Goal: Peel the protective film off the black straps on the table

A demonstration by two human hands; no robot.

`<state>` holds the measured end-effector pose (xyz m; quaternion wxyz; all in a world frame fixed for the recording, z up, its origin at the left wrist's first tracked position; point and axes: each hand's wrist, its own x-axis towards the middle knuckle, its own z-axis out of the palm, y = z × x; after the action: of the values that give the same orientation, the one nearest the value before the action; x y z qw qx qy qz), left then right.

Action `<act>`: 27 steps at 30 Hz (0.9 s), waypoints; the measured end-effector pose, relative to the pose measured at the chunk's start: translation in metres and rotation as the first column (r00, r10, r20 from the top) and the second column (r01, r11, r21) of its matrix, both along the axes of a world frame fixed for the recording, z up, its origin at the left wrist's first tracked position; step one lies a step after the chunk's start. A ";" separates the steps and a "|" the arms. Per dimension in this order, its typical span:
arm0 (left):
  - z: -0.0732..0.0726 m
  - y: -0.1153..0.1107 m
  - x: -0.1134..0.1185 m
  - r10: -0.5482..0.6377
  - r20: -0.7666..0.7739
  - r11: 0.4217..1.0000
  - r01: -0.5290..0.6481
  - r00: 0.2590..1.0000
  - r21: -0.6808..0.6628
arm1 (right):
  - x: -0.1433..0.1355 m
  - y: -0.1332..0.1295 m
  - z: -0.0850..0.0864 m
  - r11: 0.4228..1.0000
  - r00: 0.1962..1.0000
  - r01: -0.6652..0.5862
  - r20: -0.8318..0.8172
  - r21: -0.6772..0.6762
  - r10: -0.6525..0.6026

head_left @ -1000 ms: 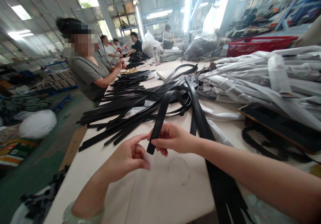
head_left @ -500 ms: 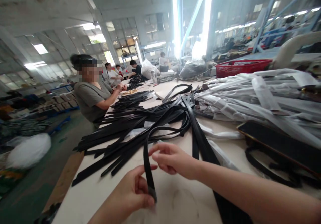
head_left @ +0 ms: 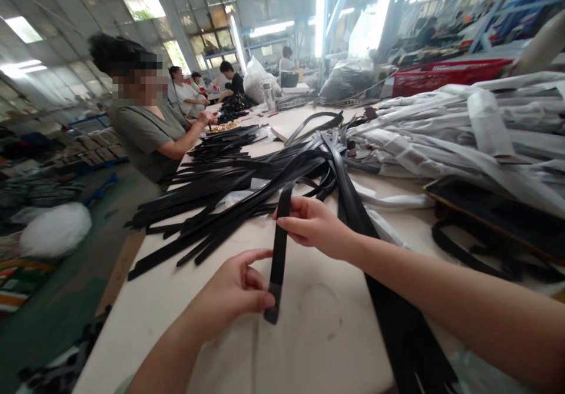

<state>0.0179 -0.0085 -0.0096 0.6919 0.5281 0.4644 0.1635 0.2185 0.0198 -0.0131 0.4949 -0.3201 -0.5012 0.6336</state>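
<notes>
A black strap (head_left: 279, 247) rises from the near part of the pale table (head_left: 220, 317) and curves back toward the pile. Near its lower end, my left hand (head_left: 247, 285) grips it, thumb on the front face. Higher up, my right hand (head_left: 311, 222) pinches the same strap between thumb and fingers. Behind both hands lies a pile of black straps (head_left: 198, 206), fanned out to the left. A broad bundle of black straps (head_left: 392, 317) runs under my right forearm to the front edge.
White-wrapped straps (head_left: 424, 123) are heaped at the right, before a red basket (head_left: 445, 76). A dark padded piece (head_left: 494, 211) lies below them. A person in a grey shirt (head_left: 145, 129) works at the table's left side. Stuffed plastic bags (head_left: 348, 79) stand farther back.
My right hand has closed on the strap, which it was beside with fingers apart. The strap now stands straighter between both hands. The camera view has tilted down.
</notes>
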 end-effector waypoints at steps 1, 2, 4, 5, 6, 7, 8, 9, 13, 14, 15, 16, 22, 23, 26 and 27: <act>0.000 0.001 0.000 0.052 0.032 0.999 -0.052 0.998 0.007 | 0.000 -0.003 0.001 1.000 0.999 -0.007 0.039 0.022 0.006; 0.000 0.001 0.000 0.091 0.059 0.996 -0.092 0.994 0.016 | 0.000 -0.006 0.001 0.999 0.996 -0.033 0.078 0.030 0.031; 0.000 0.001 0.001 0.134 0.101 0.990 -0.138 0.986 0.029 | -0.001 -0.012 0.000 0.987 0.976 -0.162 0.145 0.002 0.160; 0.000 0.000 0.001 0.147 0.117 0.988 -0.152 0.982 0.036 | -0.002 -0.014 -0.002 0.965 0.952 -0.261 0.162 -0.027 0.262; 0.000 0.000 0.001 0.155 0.127 0.986 -0.161 0.980 0.039 | -0.002 -0.014 -0.004 0.933 0.920 -0.354 0.160 -0.059 0.359; 0.000 -0.001 0.001 0.154 0.128 0.986 -0.160 0.980 0.038 | -0.002 -0.011 -0.006 0.905 0.895 -0.416 0.135 -0.091 0.425; 0.000 -0.001 0.001 0.139 0.118 0.989 -0.144 0.983 0.029 | -0.001 -0.008 -0.008 0.892 0.891 -0.434 0.087 -0.125 0.446; 0.000 -0.001 0.001 0.114 0.099 0.993 -0.116 0.989 0.011 | 0.000 -0.003 -0.010 0.901 0.911 -0.402 0.026 -0.164 0.411; 0.003 0.000 0.002 0.102 0.029 0.995 -0.101 0.994 -0.016 | 0.001 0.006 -0.012 0.947 0.998 -0.030 -0.060 -0.321 0.011; 0.003 0.001 0.002 0.140 0.020 0.990 -0.140 0.990 -0.004 | -0.001 0.003 -0.011 0.952 0.999 0.018 -0.023 -0.306 -0.026; 0.002 0.002 0.002 0.181 0.015 0.983 -0.181 0.983 0.012 | -0.003 -0.002 -0.010 0.964 1.000 0.023 0.023 -0.265 -0.017; 0.001 0.003 0.001 0.210 0.011 0.977 -0.211 0.978 0.022 | -0.005 -0.007 -0.009 0.980 0.997 -0.017 0.076 -0.199 0.033; -0.006 0.012 -0.007 0.130 -0.033 0.989 -0.131 0.991 -0.061 | -0.005 -0.005 -0.003 0.965 0.988 -0.154 -0.005 -0.214 0.157; -0.004 0.013 -0.009 0.110 -0.038 0.991 -0.112 0.993 -0.070 | -0.003 -0.001 -0.003 0.958 0.998 -0.057 -0.053 -0.282 0.043; 0.007 0.013 -0.012 0.118 -0.032 0.992 -0.120 0.992 -0.043 | -0.005 0.004 -0.007 0.950 0.992 0.096 -0.049 -0.296 -0.115; 0.011 0.013 -0.012 0.132 -0.035 0.991 -0.133 0.991 -0.028 | -0.008 0.002 -0.010 0.968 0.997 0.080 0.011 -0.238 -0.080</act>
<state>0.0064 0.0041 0.0009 0.6798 0.4879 0.5122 0.1933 0.2108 0.0221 -0.0230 0.4776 -0.3976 -0.4087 0.6684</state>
